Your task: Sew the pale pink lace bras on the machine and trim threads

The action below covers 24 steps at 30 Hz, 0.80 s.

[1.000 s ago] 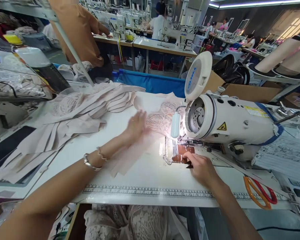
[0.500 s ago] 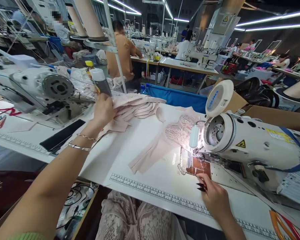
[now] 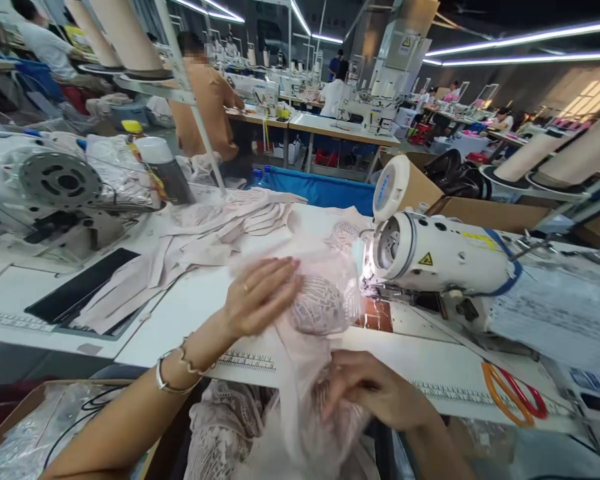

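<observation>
Pale pink lace fabric point(image 3: 316, 308) is hanging lifted off the white sewing table point(image 3: 200, 303), stretched between both hands near the frame's centre. The left hand point(image 3: 260, 293) is reaching in from 8 o'clock, palm turned down and fingers spread, pressing against the upper part of the piece; whether its fingers are pinching the cloth cannot be told. The right hand point(image 3: 375, 390) is coming up from 5 o'clock, fingers curled in and closing on the fabric's lower end, which is trailing toward the lap. 2 bracelets point(image 3: 173, 377) are circling the left wrist.

At 3 o'clock of the fabric, a white sewing machine point(image 3: 445, 257) is shining its lamp onto the table and carrying a yellow triangular warning sticker. A stack of cut pink pieces point(image 3: 205, 233) is lying at 10 o'clock, orange-handled scissors point(image 3: 513, 393) at 4 o'clock, and a printed ruler strip point(image 3: 247, 362) is running along the table's near edge. Rows of machines, seated workers and ceiling strip lights are filling the hall behind.
</observation>
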Tool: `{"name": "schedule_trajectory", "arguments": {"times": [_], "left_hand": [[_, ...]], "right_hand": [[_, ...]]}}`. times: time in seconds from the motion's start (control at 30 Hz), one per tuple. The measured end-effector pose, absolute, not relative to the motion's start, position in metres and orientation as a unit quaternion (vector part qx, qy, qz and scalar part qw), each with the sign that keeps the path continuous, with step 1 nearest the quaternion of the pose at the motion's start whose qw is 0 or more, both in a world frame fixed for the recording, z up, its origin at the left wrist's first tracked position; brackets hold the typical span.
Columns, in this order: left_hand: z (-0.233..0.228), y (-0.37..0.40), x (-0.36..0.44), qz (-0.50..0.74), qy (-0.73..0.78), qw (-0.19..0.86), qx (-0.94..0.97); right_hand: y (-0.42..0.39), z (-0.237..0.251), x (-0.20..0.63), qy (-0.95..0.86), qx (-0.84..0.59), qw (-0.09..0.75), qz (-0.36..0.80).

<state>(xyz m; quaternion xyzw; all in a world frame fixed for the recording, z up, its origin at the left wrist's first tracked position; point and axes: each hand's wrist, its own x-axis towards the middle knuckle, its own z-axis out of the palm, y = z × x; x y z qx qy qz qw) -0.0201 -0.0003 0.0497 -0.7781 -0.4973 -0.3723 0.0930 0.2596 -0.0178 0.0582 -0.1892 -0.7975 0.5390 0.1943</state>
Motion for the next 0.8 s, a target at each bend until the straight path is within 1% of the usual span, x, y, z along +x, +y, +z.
{"name": "schedule_trajectory", "arguments": {"times": [0.03, 0.1, 0.17, 0.2, 0.23, 0.3, 0.37, 0.4, 0.47, 0.53, 0.6, 0.8], "left_hand": [[0.040, 0.005, -0.014, -0.355, -0.512, 0.104, -0.775], [0.018, 0.006, -0.004, -0.316, -0.574, 0.105, -0.748], [-0.001, -0.007, 0.009, -0.287, -0.613, 0.044, -0.735], [-0.008, -0.018, 0.016, -0.278, -0.608, -0.015, -0.743], [-0.013, -0.031, 0.024, -0.273, -0.585, -0.098, -0.757], [-0.015, -0.055, 0.042, -0.278, -0.528, -0.288, -0.749], [-0.011, -0.070, 0.057, -0.298, -0.505, -0.469, -0.660], [-0.008, -0.074, 0.062, -0.317, -0.507, -0.539, -0.594], [-0.003, -0.076, 0.069, -0.364, -0.511, -0.621, -0.470], [-0.001, -0.071, 0.070, -0.404, -0.501, -0.640, -0.419], [-0.002, -0.064, 0.067, -0.401, -0.500, -0.631, -0.437], [-0.007, -0.043, 0.062, -0.256, -0.562, -0.532, -0.579]], "right_hand": [[-0.020, 0.056, 0.259, -0.795, -0.220, 0.169, 0.540], [-0.024, 0.044, 0.260, -0.789, -0.321, 0.166, 0.497], [-0.027, 0.029, 0.263, -0.778, -0.406, 0.188, 0.441], [-0.029, 0.021, 0.264, -0.773, -0.425, 0.202, 0.426], [-0.030, 0.015, 0.264, -0.765, -0.435, 0.220, 0.421], [-0.032, 0.005, 0.260, -0.736, -0.446, 0.266, 0.434], [-0.033, -0.003, 0.252, -0.689, -0.468, 0.325, 0.448], [-0.033, -0.007, 0.247, -0.658, -0.488, 0.361, 0.445], [-0.033, -0.015, 0.238, -0.596, -0.531, 0.425, 0.427], [-0.032, -0.022, 0.232, -0.558, -0.558, 0.451, 0.416], [-0.031, -0.028, 0.228, -0.558, -0.563, 0.436, 0.426], [-0.025, -0.028, 0.234, -0.608, -0.527, 0.379, 0.457]]}}
